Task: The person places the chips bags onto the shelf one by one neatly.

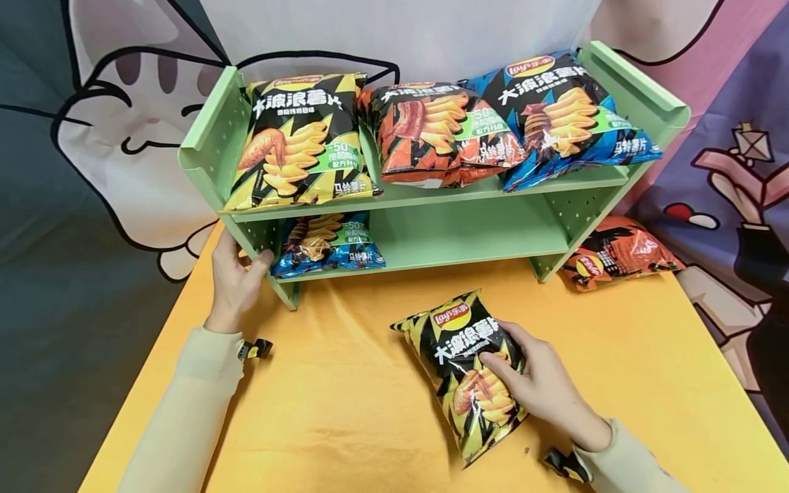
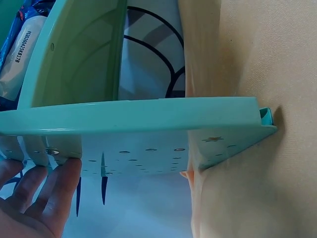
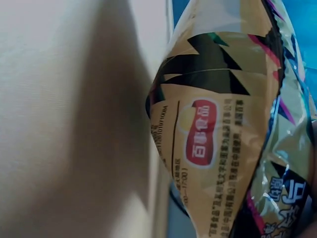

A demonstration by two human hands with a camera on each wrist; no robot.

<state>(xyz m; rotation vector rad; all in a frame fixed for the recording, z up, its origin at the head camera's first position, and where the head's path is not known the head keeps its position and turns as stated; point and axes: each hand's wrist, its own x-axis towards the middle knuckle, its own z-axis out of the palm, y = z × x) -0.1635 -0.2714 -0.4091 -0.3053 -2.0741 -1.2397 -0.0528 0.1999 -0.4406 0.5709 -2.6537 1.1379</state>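
Observation:
My right hand (image 1: 548, 380) holds a yellow-and-black bag of potato chips (image 1: 465, 363) by its right side, thumb on the printed front. The bag tilts over the yellow table, and its back (image 3: 213, 134) fills much of the right wrist view. My left hand (image 1: 237, 284) grips the left side panel of a green two-tier shelf (image 1: 468, 236), its thumb at the front edge. In the left wrist view, the fingers (image 2: 62, 198) lie against the panel's outer face. Beside that thumb, a blue chip bag (image 1: 333, 243) lies on the lower tier.
On the upper tier sit a yellow chip bag (image 1: 302, 144), a red one (image 1: 437, 133) and a blue one (image 1: 561, 116). An orange chip bag (image 1: 622, 253) lies on the table (image 1: 345, 411) beyond the shelf's right end. A cartoon-printed cloth (image 1: 135, 178) hangs behind.

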